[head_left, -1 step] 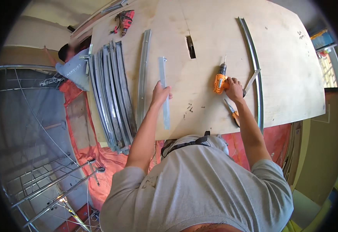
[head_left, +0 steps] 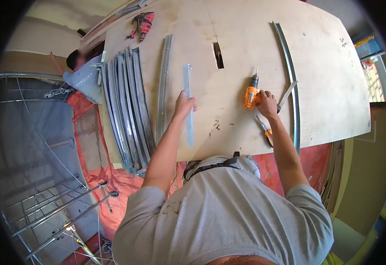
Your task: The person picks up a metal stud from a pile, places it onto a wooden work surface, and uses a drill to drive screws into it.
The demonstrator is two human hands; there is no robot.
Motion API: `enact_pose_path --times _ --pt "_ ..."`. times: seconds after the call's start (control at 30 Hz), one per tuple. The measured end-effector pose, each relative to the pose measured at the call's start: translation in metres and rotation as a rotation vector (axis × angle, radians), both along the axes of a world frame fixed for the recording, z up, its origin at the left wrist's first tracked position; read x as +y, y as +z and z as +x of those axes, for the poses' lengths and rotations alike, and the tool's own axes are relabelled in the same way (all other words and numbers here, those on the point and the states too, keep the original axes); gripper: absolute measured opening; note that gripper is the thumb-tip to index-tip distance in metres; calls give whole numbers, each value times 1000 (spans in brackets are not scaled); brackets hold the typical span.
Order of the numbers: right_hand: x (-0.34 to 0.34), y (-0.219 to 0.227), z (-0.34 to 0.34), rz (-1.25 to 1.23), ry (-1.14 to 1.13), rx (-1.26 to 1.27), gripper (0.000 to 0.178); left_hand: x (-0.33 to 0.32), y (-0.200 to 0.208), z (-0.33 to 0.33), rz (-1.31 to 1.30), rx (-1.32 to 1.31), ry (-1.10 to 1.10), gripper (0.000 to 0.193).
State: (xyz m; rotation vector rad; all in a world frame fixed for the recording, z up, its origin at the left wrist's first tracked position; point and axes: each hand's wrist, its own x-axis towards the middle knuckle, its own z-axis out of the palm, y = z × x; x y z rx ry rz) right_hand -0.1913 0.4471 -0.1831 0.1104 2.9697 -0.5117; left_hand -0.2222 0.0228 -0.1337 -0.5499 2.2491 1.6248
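My left hand [head_left: 185,104] is closed round the middle of a short, pale metal strip [head_left: 186,79] and holds it over the wooden board. My right hand [head_left: 267,104] grips the handle of an orange cordless drill [head_left: 250,97], whose bit points to the far side. Just below the drill lie pliers with orange handles [head_left: 266,132]. A long metal channel [head_left: 285,53] runs along the board to the right, with a short metal piece [head_left: 287,95] crossing it beside my right hand. Left of the strip, another metal channel [head_left: 164,84] lies on the board.
A stack of several metal channels [head_left: 129,110] covers the left part of the wooden board [head_left: 325,88]. At the far left lies a red drill [head_left: 145,25]. A slot [head_left: 218,55] is cut in the board. Another person [head_left: 84,79] is beyond the stack, near metal scaffolding [head_left: 64,212].
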Motion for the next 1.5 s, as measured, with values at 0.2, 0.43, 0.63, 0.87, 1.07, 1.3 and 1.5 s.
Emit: enact_pose_path --times 0.2,0.43,0.63,0.87,1.07,1.3,1.5 --pt "5 2 -2 -15 -78 -41 69 36 -26 -123 -345 24 -134 57" --pt "-2 3 -8 9 -68 -78 73 22 -36 -167 -557 352 -104 77" --pt "5 -5 -2 16 -42 -6 73 -70 -8 -48 -268 419 232 48" --pt "4 -6 -4 12 -6 -23 76 -203 -8 133 -18 212 555 42" --pt "2 -7 -9 24 7 -59 70 -175 3 187 -466 -113 23 101" --pt "3 8 -24 14 83 -131 56 -159 -1 183 -413 -67 -12 86" --pt "-19 55 31 -287 -39 -97 59 -137 31 222 -205 -8 65 56"
